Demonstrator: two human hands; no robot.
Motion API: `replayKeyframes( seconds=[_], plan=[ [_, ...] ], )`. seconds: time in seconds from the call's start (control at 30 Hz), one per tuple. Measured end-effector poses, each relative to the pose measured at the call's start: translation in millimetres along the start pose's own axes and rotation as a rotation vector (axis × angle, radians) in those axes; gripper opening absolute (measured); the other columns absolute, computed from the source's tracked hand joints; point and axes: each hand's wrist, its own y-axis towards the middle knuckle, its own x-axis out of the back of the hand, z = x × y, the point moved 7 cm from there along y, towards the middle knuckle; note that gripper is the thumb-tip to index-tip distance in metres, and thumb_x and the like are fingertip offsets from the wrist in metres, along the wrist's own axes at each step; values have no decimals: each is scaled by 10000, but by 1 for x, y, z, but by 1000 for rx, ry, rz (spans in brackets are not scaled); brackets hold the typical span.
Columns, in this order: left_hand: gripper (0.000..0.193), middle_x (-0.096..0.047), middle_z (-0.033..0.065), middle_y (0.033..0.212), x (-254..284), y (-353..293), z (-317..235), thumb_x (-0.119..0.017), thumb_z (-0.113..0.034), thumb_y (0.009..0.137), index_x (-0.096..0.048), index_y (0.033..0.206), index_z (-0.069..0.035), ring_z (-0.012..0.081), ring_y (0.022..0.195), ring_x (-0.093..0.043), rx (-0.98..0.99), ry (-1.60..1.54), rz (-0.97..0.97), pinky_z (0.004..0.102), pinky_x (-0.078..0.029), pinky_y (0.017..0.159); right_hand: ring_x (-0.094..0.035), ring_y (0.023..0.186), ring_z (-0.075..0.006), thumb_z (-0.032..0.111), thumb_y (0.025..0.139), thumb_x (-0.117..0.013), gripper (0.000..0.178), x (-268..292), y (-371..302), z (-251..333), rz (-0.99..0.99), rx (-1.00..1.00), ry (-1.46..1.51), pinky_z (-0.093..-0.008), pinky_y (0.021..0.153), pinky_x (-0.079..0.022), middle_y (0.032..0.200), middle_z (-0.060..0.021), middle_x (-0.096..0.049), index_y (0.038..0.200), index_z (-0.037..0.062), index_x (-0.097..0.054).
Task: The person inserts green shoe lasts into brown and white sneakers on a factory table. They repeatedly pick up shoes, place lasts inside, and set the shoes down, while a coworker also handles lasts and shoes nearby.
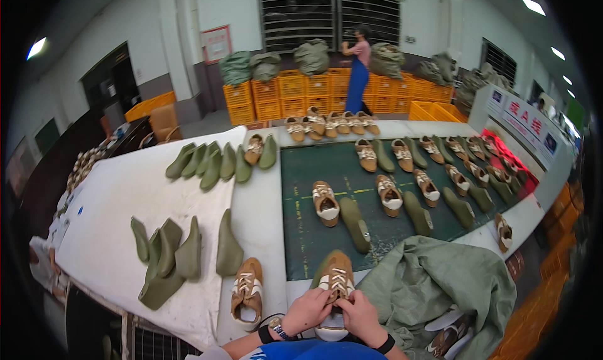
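A brown sneaker (pixel 339 272) with white laces and side stripes stands in front of me at the table's near edge, toe pointing away. At the top of its lacing, my left hand (pixel 306 311) and my right hand (pixel 359 316) pinch the shoelace from either side with fingers closed. Their fingers hide part of the shoe's opening. A green shoe last (pixel 321 267) shows partly behind the sneaker's toe. To the left of my left hand stands another brown sneaker (pixel 246 291), with a tall green last (pixel 229 247) just beyond it.
Several green lasts (pixel 187 253) lie on a white cloth (pixel 107 234) at left. Beyond my hands, a dark green conveyor belt (pixel 301 234) carries sneakers and lasts in rows. A crumpled green sack (pixel 433 278) lies at right. A person (pixel 358 71) stands near orange crates (pixel 292 96).
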Motion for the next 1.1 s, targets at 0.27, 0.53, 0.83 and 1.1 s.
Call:
replayKeyframes(
  seconds=[0.27,0.53,0.83,1.1],
  plan=[
    [296,-583,125,886,2,2,-2,-647,-157,779,-576,1038,-31,317,798,-590,-59,20,-11,384,-505,682,-575,818,-283,91,757,-590,232,-2,-1,0,14,-27,-20,-390,592,-505,904,-87,-486,964,192,-612],
    [268,-574,115,858,3,1,0,-637,-165,786,-571,1015,-42,301,790,-590,-88,34,-49,379,-508,659,-575,835,-288,94,765,-590,242,-6,0,-2,34,-26,-7,-393,617,-513,909,-89,-476,982,198,-610],
    [281,-575,105,872,3,1,-4,-647,-159,779,-569,1019,-34,291,791,-594,-90,53,-51,369,-511,658,-573,819,-290,87,767,-589,230,-3,1,-3,30,-35,19,-384,610,-510,899,-94,-472,972,189,-611],
    [270,-576,101,881,4,2,-5,-645,-156,777,-572,1007,-35,288,792,-593,-93,51,-62,365,-512,655,-572,796,-283,88,764,-593,210,1,2,-1,3,0,25,-380,598,-505,883,-90,-473,953,180,-613]
  ],
)
